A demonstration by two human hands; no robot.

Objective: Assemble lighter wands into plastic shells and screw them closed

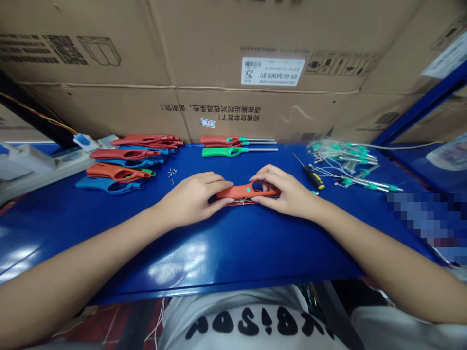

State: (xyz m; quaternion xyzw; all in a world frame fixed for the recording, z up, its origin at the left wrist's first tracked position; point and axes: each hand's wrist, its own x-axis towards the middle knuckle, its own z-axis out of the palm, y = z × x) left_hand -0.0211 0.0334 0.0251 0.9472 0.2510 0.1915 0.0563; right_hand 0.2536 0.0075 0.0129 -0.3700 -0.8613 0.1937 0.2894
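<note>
An orange lighter casing (239, 191), the long-nosed gas lighter kind, lies between both hands just above the blue table. Its two halves stand slightly apart along the near side, where bits of the inner parts show. My left hand (199, 197) grips the left end, thumb in front and fingers behind. Around the right end, by the trigger opening, my right hand (288, 192) is closed with thumb and fingertips. A small teal piece shows on the casing's upper face. Below my right palm, a metal and teal tip sticks out to the right.
Stacked red, orange and blue casings (118, 154) lie at the left, beside small screws (172, 174). Lighters with metal rods (237, 151) lie at the back. A yellow-black screwdriver (314, 178) and wired rod parts (359, 160) lie right. Cardboard (219, 63) walls the back.
</note>
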